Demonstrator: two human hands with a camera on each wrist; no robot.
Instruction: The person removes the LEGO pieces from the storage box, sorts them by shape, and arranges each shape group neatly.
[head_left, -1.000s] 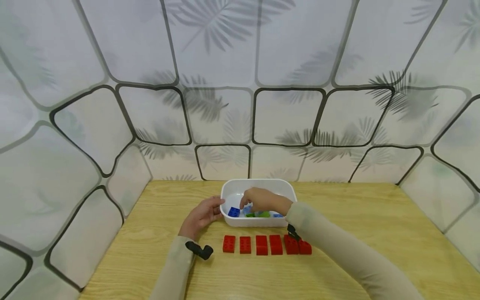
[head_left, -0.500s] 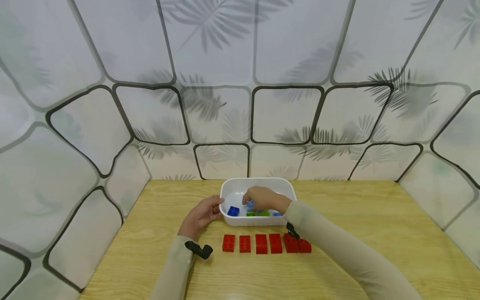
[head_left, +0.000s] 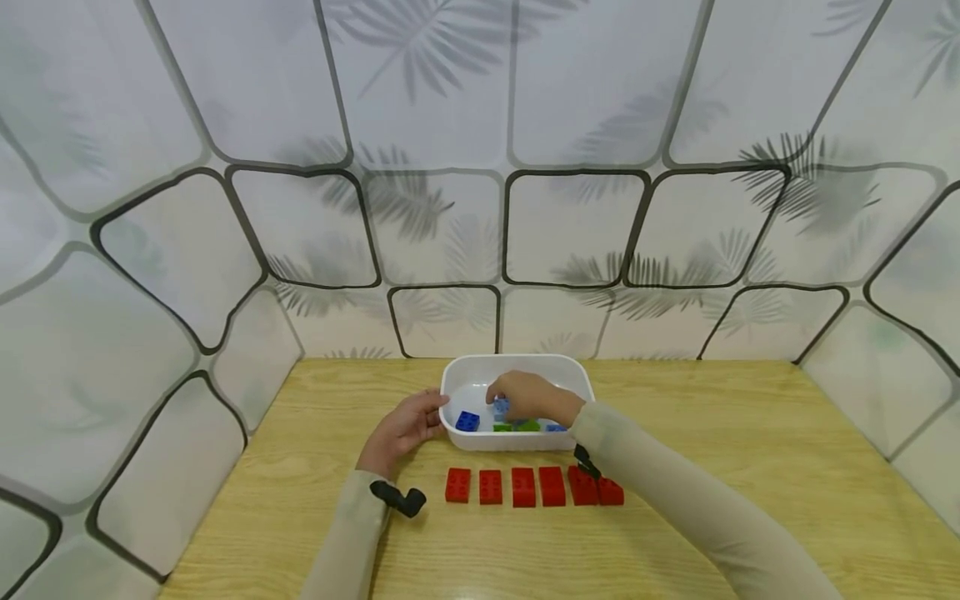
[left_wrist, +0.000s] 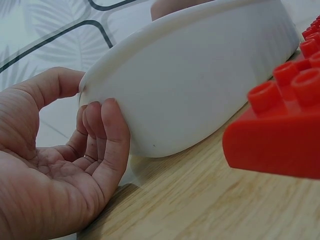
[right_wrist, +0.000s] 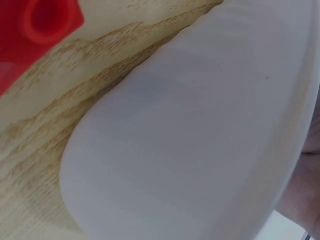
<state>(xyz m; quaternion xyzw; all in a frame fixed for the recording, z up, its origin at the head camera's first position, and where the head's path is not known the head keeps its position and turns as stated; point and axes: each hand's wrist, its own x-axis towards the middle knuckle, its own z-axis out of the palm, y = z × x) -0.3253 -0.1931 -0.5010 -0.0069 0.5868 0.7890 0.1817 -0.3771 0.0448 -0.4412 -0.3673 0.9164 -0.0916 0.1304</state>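
A white plastic box (head_left: 465,443) stands on the wooden table. My left hand (head_left: 405,429) holds its left end, the thumb at the rim and the curled fingers (left_wrist: 114,135) against the outer wall. Inside the box, my right hand (head_left: 528,395) pinches a light blue toy brick (head_left: 501,407) from above. A dark blue brick (head_left: 467,422) lies to the left of that hand, while green bricks (head_left: 528,426) and another light blue brick (head_left: 555,428) lie near the front wall. In the right wrist view the box wall hides most of the right hand (right_wrist: 302,195).
In front of the box, several red bricks (head_left: 491,487) form a row on the table (head_left: 300,500); the two rightmost touch or nearly touch. Behind the table rises a patterned cloth wall (head_left: 450,325), with another side at the left.
My right hand has shifted slightly right, and the light blue brick at its fingertips has come up a little and tilted. The left hand stays on the box.
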